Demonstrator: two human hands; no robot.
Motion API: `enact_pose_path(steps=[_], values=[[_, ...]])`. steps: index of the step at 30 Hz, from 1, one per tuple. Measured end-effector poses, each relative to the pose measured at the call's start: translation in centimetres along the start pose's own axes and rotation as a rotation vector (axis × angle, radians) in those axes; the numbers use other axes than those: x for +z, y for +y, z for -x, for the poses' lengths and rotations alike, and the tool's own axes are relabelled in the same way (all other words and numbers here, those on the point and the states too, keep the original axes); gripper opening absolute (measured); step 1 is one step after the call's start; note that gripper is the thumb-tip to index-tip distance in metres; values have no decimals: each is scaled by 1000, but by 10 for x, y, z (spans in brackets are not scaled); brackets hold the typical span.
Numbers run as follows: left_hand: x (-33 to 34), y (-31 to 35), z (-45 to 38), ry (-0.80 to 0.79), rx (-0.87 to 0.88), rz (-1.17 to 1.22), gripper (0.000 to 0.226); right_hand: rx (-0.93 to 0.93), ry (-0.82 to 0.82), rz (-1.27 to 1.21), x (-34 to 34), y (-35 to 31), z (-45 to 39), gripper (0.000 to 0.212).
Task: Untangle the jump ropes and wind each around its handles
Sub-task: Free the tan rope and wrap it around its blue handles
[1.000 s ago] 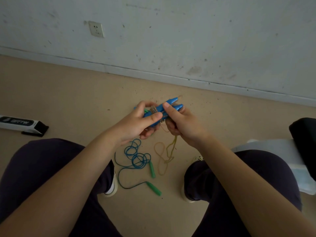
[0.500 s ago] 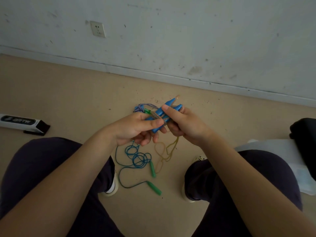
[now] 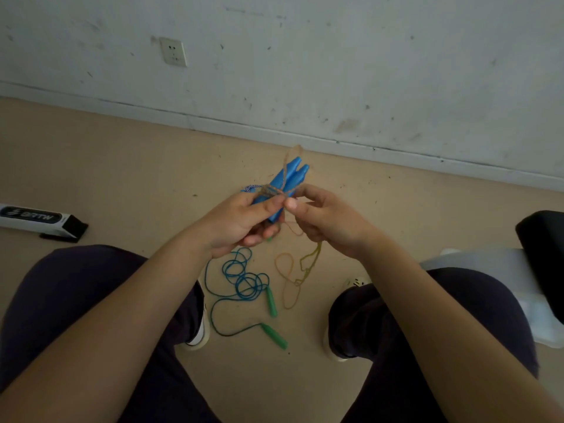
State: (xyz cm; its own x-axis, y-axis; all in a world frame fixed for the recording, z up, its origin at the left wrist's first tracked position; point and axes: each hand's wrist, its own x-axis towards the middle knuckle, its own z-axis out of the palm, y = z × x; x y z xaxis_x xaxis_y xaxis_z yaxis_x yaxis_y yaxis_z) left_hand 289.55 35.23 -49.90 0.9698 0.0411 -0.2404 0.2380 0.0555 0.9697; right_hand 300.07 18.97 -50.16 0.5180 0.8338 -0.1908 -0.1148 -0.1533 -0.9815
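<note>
Pair of blue handles (image 3: 288, 181) held side by side above the floor (image 3: 122, 178), tips aimed up toward the wall (image 3: 335, 56), lower ends buried in the left hand (image 3: 241, 222). Tan rope (image 3: 276, 190) crossed around the handles in a few turns, one thin loop arching past the tips. Left hand curled round the handle pair, thumb laid across the front over the turns. Right hand (image 3: 328, 222) just beside it, thumb and forefinger pinched on the tan rope at the handles' right side, other fingers loosely bent. Loose remainder of the tan rope hanging from beneath the right hand and lying in open loops on the floor between the knees. A bit of blue-and-white braided cord (image 3: 251, 187) showing behind the left hand.

On the floor below the hands: a blue rope (image 3: 242, 277) in a heap of coils, a long strand curving toward the near edge, its two green handles (image 3: 271, 302) lying well apart from each other, one beside the coils, the other nearer the left shoe (image 3: 200, 331).

Farther out: black-and-white box (image 3: 36, 219) at the left edge of the floor, wall socket (image 3: 173, 52) above the skirting, white plastic seat (image 3: 494, 270) at the right with a black object (image 3: 543, 248) on it.
</note>
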Motion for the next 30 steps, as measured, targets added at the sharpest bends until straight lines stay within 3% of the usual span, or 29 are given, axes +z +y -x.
enact_pose_path(steps=[6, 15, 23, 27, 30], values=[[0, -2, -1, 101, 21, 100, 41, -2, 42, 25, -8, 3, -5, 7], [0, -13, -9, 290, -84, -81, 40, -19, 158, 452, 12, -1, -3, 35], [3, -14, -8, 239, -4, -78, 38, 44, 174, 410, 8, 2, -3, 32], [-2, -14, -10, 331, -8, -65, 38, 36, 146, 476, 11, -3, 1, 23], [-10, -13, -12, 411, -61, -68, 40, -26, 133, 490, 9, -6, 7, 31]])
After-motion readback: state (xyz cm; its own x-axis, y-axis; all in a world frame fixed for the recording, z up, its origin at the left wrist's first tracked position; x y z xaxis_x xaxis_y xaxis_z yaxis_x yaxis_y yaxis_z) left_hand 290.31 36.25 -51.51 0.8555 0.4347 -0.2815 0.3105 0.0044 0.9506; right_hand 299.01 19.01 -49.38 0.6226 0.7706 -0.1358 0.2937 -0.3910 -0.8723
